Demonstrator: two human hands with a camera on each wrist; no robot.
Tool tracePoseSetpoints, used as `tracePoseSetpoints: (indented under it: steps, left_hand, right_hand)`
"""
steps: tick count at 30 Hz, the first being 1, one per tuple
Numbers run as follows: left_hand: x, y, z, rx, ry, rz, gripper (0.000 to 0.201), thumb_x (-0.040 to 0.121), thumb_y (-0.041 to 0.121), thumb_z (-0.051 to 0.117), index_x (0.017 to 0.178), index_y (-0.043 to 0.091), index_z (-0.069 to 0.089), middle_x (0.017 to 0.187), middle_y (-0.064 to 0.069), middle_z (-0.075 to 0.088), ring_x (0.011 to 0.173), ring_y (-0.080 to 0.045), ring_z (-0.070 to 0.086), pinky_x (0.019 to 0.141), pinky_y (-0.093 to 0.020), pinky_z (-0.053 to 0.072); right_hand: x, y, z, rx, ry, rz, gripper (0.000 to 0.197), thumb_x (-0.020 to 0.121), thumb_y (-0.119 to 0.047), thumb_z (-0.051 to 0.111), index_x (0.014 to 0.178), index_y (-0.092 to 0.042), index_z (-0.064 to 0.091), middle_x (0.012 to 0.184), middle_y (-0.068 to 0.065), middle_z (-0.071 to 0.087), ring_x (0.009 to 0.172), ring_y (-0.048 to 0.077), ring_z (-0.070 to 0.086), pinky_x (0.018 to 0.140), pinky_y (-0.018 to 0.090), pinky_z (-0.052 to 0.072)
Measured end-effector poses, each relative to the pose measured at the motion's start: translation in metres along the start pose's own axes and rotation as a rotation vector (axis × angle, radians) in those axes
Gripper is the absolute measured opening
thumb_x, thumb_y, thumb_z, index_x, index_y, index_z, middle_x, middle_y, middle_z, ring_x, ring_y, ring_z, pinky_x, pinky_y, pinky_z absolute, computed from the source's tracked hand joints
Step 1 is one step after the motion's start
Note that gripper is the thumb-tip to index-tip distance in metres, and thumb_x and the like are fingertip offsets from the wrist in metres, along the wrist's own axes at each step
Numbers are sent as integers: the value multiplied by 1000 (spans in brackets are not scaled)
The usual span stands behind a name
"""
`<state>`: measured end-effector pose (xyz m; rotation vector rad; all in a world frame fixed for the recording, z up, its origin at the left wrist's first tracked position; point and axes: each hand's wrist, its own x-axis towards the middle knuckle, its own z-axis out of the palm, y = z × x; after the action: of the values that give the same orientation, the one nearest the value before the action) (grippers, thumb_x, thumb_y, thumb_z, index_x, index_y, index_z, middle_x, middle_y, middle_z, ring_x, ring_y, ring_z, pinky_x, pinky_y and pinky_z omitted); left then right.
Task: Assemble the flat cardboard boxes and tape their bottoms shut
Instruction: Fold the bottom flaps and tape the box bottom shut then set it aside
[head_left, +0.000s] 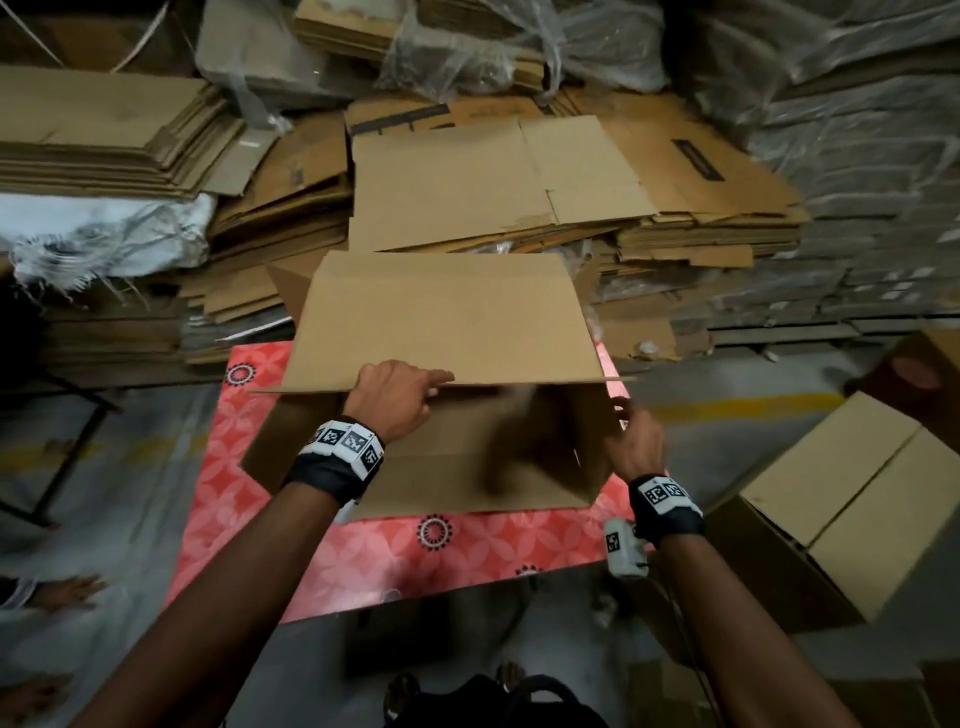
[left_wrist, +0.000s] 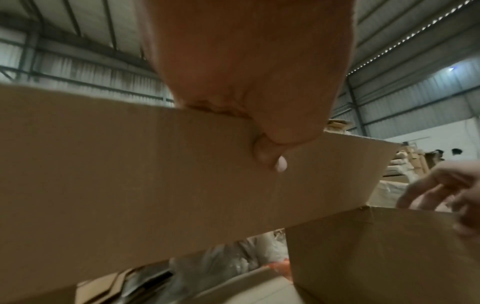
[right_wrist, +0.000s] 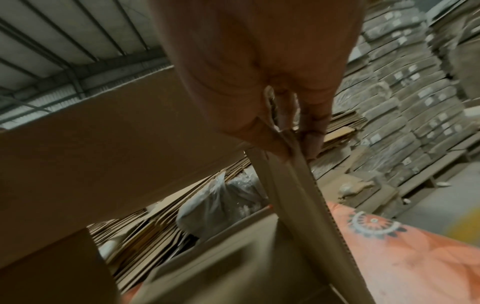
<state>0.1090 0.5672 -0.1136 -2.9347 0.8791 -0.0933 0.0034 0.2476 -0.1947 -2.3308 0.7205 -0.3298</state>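
Your left hand (head_left: 390, 396) pinches the near edge of the long top flap (head_left: 447, 319) of the open cardboard box (head_left: 431, 452), thumb under the flap and fingers over it, while your right hand (head_left: 635, 439) grips the box's right side flap (right_wrist: 298, 185) by its upper edge with the fingers curled around it. That box stands on the red floral-patterned table (head_left: 363, 551), with stacks of flat cardboard (head_left: 519, 192) behind it and an assembled box (head_left: 852, 499) at your right.
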Motion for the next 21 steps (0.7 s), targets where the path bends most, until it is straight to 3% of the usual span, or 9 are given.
tracePoseSetpoints:
  steps: [2, 4, 7, 10, 16, 18, 21]
  left_hand:
    - [-15, -13, 7, 83, -52, 28, 65, 92, 26, 51, 151, 49, 37, 115, 0, 71, 107, -28, 63, 71, -34, 36]
    - [-31, -23, 22, 164, -112, 53, 68, 93, 31, 49, 154, 48, 25, 121, -2, 66, 109, -31, 57, 68, -35, 38]
    - [-52, -33, 52, 205, -183, 7, 73, 95, 40, 52, 156, 44, 13, 128, -8, 57, 112, -34, 51, 68, -39, 43]
    - [-66, -32, 87, 145, -207, -4, 68, 99, 44, 51, 155, 43, 13, 129, -5, 55, 110, -31, 50, 65, -39, 45]
    - [-83, -17, 150, -19, -311, -75, 54, 105, 34, 40, 153, 48, 20, 135, 3, 57, 114, -31, 52, 77, -44, 54]
    - [-85, -8, 166, -72, -355, -71, 55, 105, 32, 39, 153, 52, 22, 138, 6, 57, 117, -31, 53, 81, -46, 54]
    - [-86, 6, 188, -128, -414, -79, 55, 106, 31, 38, 153, 55, 25, 143, 10, 56, 122, -32, 52, 88, -49, 54]
  right_hand:
    - [-9, -7, 11, 23, -19, -43, 29, 84, -15, 70, 112, -9, 74, 107, 16, 76, 101, 36, 71, 87, 38, 54]
    - [-18, -13, 28, 8, -83, -84, 47, 74, 0, 67, 120, -10, 73, 108, 15, 77, 101, 35, 70, 85, 32, 51]
    - [-33, -25, 49, -20, -168, -129, 62, 68, 3, 63, 128, -14, 71, 114, 15, 76, 104, 35, 70, 93, 37, 53]
    - [-46, -30, 70, -62, -261, -193, 54, 73, 0, 69, 124, -15, 74, 115, 12, 76, 106, 34, 70, 96, 36, 53]
    - [-59, -20, 113, -353, -416, -267, 24, 76, -6, 62, 97, -10, 73, 94, 15, 76, 91, 38, 69, 77, 33, 50]
    - [-66, -8, 119, -425, -465, -263, 19, 76, -6, 58, 92, -9, 69, 94, 18, 73, 96, 40, 66, 76, 34, 49]
    - [-78, 14, 128, -548, -504, -273, 22, 85, -10, 53, 104, -9, 65, 106, 17, 70, 112, 40, 55, 84, 38, 48]
